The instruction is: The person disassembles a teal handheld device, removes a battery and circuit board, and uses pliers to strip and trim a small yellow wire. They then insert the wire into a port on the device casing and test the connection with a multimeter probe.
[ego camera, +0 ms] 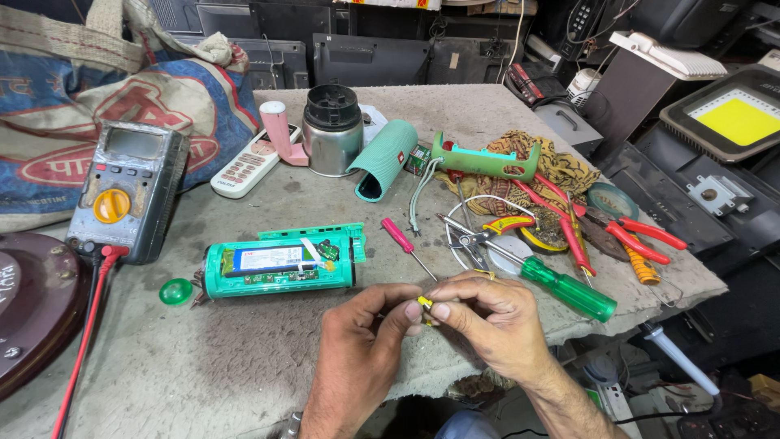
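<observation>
Presently, both hands meet at the near edge of the surface (244, 366). Left hand (361, 341) and right hand (487, 317) each pinch a small yellow part (425, 303) between thumb and forefinger; both grips closed tight on it, fingertips touching. Part too small to identify further.

Just beyond the hands, approx. centre: green case (280, 264), opened, lying on its side w/ circuit board showing. Green cap (175, 291) near its left end. Pink screwdriver (404, 242) lies between case and hands. Green screwdriver (561, 284) just right of the right hand. Multimeter (128, 191) at left, red lead (85, 325) running toward the near edge. Remote (244, 169), metal cup (331, 130) and teal sleeve (383, 158) at the far side. Red pliers (642, 236) at right, well apart from the hands.
</observation>
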